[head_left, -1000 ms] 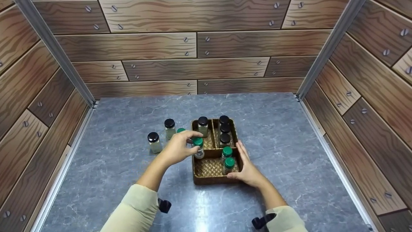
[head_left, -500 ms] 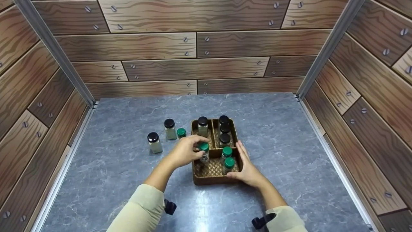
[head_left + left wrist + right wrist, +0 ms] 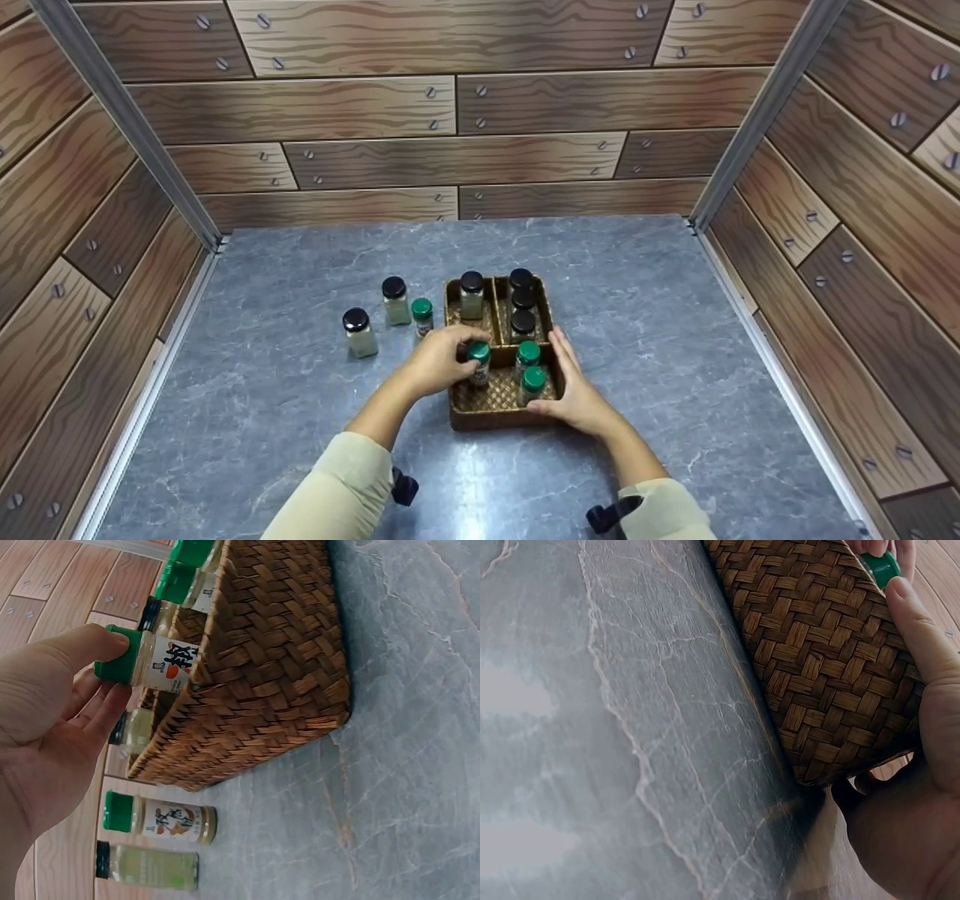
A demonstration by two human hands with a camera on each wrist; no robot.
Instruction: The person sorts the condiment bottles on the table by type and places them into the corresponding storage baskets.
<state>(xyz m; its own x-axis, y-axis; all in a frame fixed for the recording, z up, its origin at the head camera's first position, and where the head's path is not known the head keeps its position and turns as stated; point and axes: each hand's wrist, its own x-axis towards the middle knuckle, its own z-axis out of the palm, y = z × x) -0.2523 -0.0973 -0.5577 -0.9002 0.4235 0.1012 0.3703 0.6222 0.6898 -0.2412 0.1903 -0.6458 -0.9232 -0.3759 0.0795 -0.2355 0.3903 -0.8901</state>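
My left hand (image 3: 435, 364) pinches the green cap of a spice jar (image 3: 161, 664) between thumb and fingers. The jar stands upright at the left of the front compartment of a woven basket (image 3: 506, 421), its lower part behind the basket wall in the left wrist view. My right hand (image 3: 581, 397) holds the basket's front right corner, thumb on the front rim and fingers along the right side. Two more green-capped jars, one (image 3: 529, 352) behind the other (image 3: 533, 381), stand at the right of that compartment. One black-capped jar (image 3: 472, 296) is in the back left compartment; several black-capped jars (image 3: 523, 322) fill the back right.
On the grey marbled tabletop (image 3: 285, 420), left of the basket, stand a green-capped jar (image 3: 423, 315) and two black-capped jars, one farther back (image 3: 396, 301) and one nearer (image 3: 361, 335). Wood-patterned walls (image 3: 457, 105) enclose the back and both sides.
My left hand has carried the green-capped jar rightward and toward me, from the basket's left rim down into the front compartment. The right hand and basket have stayed in place.
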